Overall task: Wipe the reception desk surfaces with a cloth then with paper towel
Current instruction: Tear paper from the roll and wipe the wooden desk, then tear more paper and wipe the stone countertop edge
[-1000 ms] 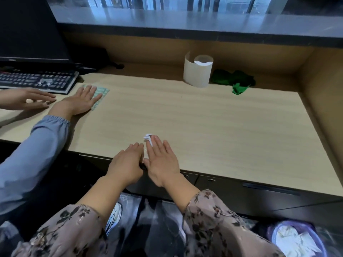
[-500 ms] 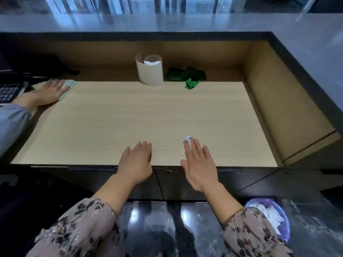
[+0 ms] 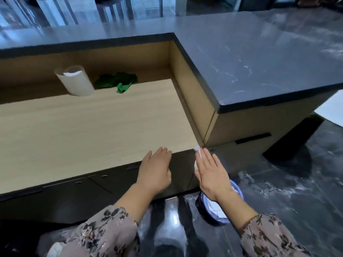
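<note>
The light wooden desk surface [image 3: 83, 127] fills the left half of the head view. My right hand [image 3: 211, 171] is flat with straight fingers at the desk's front right corner, a crumpled white paper towel [image 3: 197, 150] showing beneath its fingertips and beside its palm. My left hand [image 3: 156, 169] lies flat with relaxed fingers over the front edge, a little to the left, holding nothing. A paper towel roll [image 3: 76, 82] stands at the back of the desk. Right beside it lies a crumpled green cloth [image 3: 117, 80].
A raised dark stone counter [image 3: 250, 58] wraps the desk at the back and right. Dark drawers [image 3: 92, 184] run under the front edge. A bin with a purple liner [image 3: 219, 208] holding white paper stands on the glossy dark floor below my right hand.
My right hand slid the paper towel rightwards along the front edge to the right corner, and my left hand followed. The view swung right; the other person's hands and the keyboard left the view.
</note>
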Tool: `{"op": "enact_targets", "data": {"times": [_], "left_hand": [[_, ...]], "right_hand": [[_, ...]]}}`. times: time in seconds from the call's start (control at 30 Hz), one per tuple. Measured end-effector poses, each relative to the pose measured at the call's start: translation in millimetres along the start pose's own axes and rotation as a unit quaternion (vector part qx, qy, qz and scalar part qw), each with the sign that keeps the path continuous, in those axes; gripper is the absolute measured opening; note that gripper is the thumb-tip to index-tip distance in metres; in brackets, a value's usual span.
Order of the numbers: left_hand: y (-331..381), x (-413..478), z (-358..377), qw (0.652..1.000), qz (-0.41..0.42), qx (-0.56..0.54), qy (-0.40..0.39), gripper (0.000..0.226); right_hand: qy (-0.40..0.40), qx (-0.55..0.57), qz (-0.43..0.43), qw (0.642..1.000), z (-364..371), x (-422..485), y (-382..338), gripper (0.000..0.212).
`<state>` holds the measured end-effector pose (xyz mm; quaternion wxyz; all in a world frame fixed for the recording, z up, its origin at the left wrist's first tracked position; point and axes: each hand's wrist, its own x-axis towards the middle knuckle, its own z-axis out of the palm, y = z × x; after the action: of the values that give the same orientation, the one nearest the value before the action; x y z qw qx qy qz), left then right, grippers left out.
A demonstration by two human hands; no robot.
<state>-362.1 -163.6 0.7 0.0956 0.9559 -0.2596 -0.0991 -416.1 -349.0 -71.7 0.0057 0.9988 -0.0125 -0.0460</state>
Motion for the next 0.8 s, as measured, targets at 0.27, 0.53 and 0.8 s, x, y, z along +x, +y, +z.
{"op": "enact_targets", "data": {"times": [0.27, 0.53, 0.8], "left_hand": [[98.9, 32.3, 46.8, 0.987, 0.116, 0.051, -0.094, 0.055], [147.3, 67.7, 117.0, 0.966, 0.182, 0.057, -0.176, 0.055], [151.6, 106.4, 213.7, 0.949, 0.192, 0.077, -0.236, 0.056]], "right_hand": [[-0.052, 0.072, 0.109, 0.99, 36.8, -67.4, 84.7, 0.075], [-0.107, 0.16, 0.255, 0.948, 76.6, -78.2, 123.4, 0.059], [-0.109, 0.187, 0.316, 0.924, 156.1, -60.3, 149.6, 0.027]]}}
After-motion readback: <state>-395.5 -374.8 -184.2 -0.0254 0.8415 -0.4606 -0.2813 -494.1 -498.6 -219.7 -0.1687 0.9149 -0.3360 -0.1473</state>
